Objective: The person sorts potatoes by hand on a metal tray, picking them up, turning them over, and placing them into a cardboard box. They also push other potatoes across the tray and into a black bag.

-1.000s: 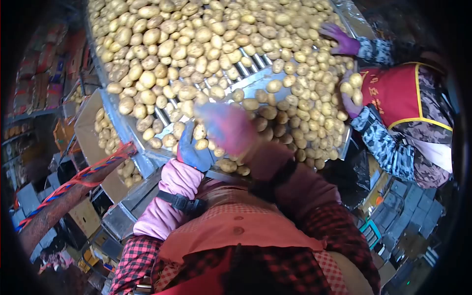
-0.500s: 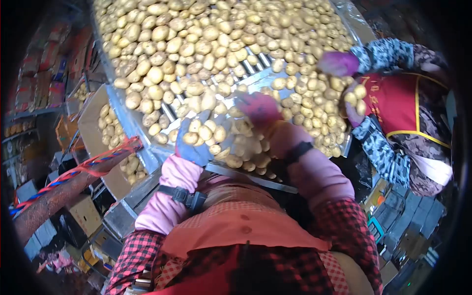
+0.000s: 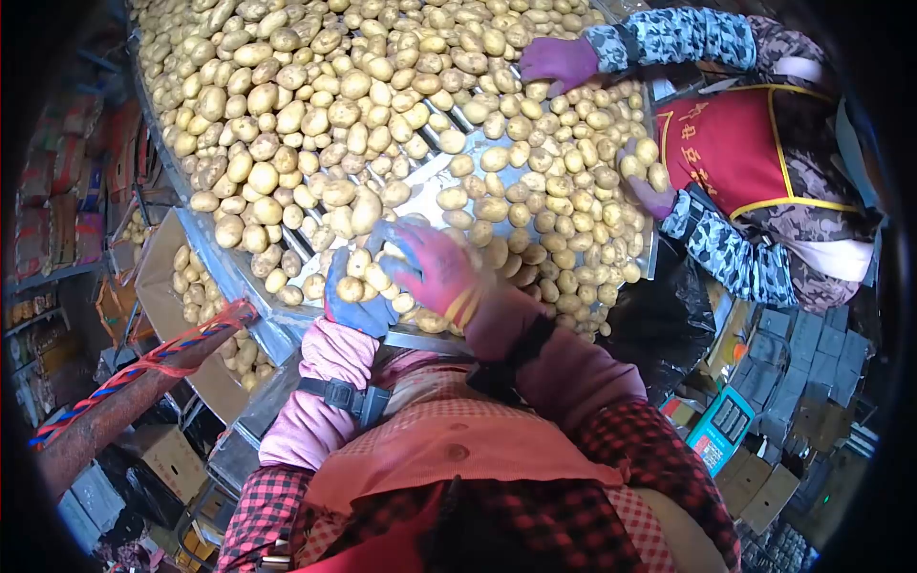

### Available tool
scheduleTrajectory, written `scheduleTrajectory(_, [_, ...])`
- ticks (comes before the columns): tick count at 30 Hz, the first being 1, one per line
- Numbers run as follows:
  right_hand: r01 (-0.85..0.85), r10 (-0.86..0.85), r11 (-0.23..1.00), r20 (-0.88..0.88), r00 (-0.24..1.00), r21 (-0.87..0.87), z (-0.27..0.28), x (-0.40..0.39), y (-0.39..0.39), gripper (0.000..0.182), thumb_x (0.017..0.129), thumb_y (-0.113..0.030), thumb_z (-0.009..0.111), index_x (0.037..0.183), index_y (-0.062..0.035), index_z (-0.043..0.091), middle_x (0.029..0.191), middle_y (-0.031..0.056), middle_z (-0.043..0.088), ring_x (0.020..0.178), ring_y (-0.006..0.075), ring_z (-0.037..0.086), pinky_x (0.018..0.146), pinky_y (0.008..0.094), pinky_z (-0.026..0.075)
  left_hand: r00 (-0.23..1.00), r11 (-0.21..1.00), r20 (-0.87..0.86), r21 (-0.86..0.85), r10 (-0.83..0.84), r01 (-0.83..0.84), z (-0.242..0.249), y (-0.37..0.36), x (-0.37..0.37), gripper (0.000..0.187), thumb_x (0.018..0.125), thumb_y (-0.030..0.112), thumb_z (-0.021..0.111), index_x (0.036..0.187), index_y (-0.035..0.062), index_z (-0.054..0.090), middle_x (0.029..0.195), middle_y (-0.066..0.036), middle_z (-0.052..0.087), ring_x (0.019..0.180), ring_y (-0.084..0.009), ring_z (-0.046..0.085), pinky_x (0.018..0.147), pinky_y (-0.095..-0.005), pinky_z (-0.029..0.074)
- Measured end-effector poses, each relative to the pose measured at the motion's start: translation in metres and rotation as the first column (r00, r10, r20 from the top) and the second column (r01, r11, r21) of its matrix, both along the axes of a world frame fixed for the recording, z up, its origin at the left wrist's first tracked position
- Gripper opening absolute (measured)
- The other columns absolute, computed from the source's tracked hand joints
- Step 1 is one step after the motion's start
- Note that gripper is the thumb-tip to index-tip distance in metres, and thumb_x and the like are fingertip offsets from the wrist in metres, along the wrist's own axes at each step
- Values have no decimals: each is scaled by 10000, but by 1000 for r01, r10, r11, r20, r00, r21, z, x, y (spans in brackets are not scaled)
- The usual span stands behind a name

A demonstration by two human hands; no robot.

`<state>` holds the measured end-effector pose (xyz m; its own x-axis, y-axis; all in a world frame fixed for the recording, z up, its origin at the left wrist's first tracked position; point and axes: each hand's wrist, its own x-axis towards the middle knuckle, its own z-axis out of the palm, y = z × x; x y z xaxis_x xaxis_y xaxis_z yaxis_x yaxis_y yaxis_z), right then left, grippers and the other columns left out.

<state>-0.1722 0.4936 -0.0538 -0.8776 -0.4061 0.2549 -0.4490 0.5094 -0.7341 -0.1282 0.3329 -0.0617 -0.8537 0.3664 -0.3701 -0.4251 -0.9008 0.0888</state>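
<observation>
Several potatoes point(image 3: 367, 271) rest in my left hand point(image 3: 357, 304), which wears a blue-grey glove and is cupped around them at the near edge of the sorting table. My right hand point(image 3: 432, 265), in a pink-red glove with grey-blue fingers, is just right of it. Its fingers point left towards those potatoes and look bent and apart; its palm is hidden, and I see no potato held there. A thick layer of loose potatoes point(image 3: 315, 115) covers much of the table, with metal rollers point(image 3: 449, 119) and a bare metal plate point(image 3: 432, 186) showing between them.
At the right a co-worker's purple-gloved hand point(image 3: 559, 63) reaches over the potatoes; the other gloved hand point(image 3: 651, 186) holds several. Left of the table stands a cardboard box point(image 3: 172, 263) of potatoes, near a rusty pole point(image 3: 143, 387) wrapped with rope. A black plastic bag point(image 3: 669, 320) hangs at right.
My right hand has moved left and down, close to my left hand. The view has shifted, and the co-worker's far hand now lies further over the potatoes.
</observation>
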Motion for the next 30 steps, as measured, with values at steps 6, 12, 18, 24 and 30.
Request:
scheduleTrajectory(6, [345, -336, 936, -116, 935, 69, -26, -54, 101, 382, 780, -218, 719, 1089, -17, 622, 1099, 185, 609, 1029, 369, 595, 895, 439, 487, 994, 994, 2, -6, -108, 108, 39, 15, -16, 387, 942, 424, 470, 1206, 156, 562, 1114, -90, 593, 1043, -331, 578, 874, -491, 491])
scheduleTrajectory(12, [475, -609, 309, -212, 764, 824, -41, -119, 160, 739, 723, -625, 705, 1288, -160, 603, 1486, 124, 410, 1417, 341, 285, 1150, 485, 227, 994, 987, -69, -138, -90, 80, 43, 26, -19, 373, 910, 365, 517, 1195, 128, 553, 1128, -72, 573, 1052, -295, 555, 855, -478, 483])
scheduleTrajectory(18, [531, -584, 640, -97, 806, 555, -42, -115, 160, 714, 684, -474, 810, 1218, -46, 605, 1348, 150, 517, 1304, 291, 442, 1104, 430, 326, 992, 985, -88, -153, -94, 80, 43, 18, -14, 399, 900, 361, 502, 1212, 117, 547, 1136, -43, 563, 1102, -225, 522, 849, -440, 468])
scheduleTrajectory(24, [277, -281, 926, 22, 959, -257, 20, -53, 95, 576, 613, -149, 882, 1110, -11, 624, 1154, 122, 595, 1092, 264, 579, 968, 370, 474, 997, 998, -39, -30, -63, 61, 50, 6, 1, 382, 895, 368, 513, 1206, 158, 582, 1170, -30, 576, 1122, -234, 529, 852, -430, 466])
scheduleTrajectory(30, [222, -217, 919, 53, 975, -325, 46, -28, 60, 518, 638, -155, 863, 1093, -37, 643, 1140, 130, 601, 1097, 275, 578, 974, 391, 462, 998, 998, -51, -58, -36, 33, 57, -13, 23, 366, 874, 366, 558, 1195, 204, 626, 1207, -14, 590, 1129, -244, 542, 844, -405, 470])
